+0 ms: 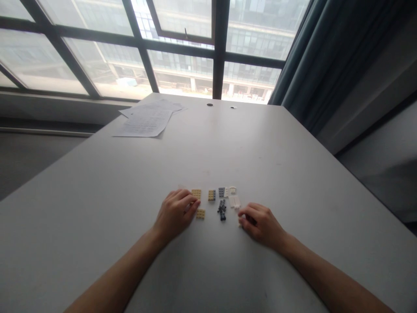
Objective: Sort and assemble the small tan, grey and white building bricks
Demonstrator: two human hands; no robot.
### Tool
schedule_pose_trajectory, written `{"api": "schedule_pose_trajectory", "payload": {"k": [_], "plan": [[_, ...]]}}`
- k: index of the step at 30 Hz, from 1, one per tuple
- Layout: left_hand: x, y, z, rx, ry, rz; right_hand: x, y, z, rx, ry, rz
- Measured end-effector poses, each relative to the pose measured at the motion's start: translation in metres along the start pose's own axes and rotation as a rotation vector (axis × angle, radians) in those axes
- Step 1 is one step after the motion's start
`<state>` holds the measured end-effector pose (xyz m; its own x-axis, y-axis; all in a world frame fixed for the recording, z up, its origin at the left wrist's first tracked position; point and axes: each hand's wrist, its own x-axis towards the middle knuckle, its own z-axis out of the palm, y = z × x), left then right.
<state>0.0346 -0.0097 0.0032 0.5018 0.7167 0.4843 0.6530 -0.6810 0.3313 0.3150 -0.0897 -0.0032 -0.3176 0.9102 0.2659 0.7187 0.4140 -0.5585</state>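
My left hand rests on the table with its fingers bent and its thumb and index tips together; whatever may be between them is hidden. Beside those fingertips lies a tan studded toy-brick plate, partly covered, with a smaller tan plate just below. To the right, my right hand has curled fingers, thumb and index slightly apart. A small cream piece peeks out under its thumb. Between the hands sit a tan and blue-grey brick, a grey plate, white pieces and a cluster of small dark pieces.
The white table reaches away to a large window. Printed papers lie at the far left, and two round holes are near the back edge, one of them the dark hole. A dark curtain hangs at the right.
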Motion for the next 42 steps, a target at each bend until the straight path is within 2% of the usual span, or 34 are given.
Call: {"api": "schedule_pose_trajectory", "payload": {"k": [42], "plan": [[0.0001,-0.0006,-0.0004,-0.008,-0.007,0.037,0.0011,-0.0015,-0.0011,0.015,0.004,0.004]]}}
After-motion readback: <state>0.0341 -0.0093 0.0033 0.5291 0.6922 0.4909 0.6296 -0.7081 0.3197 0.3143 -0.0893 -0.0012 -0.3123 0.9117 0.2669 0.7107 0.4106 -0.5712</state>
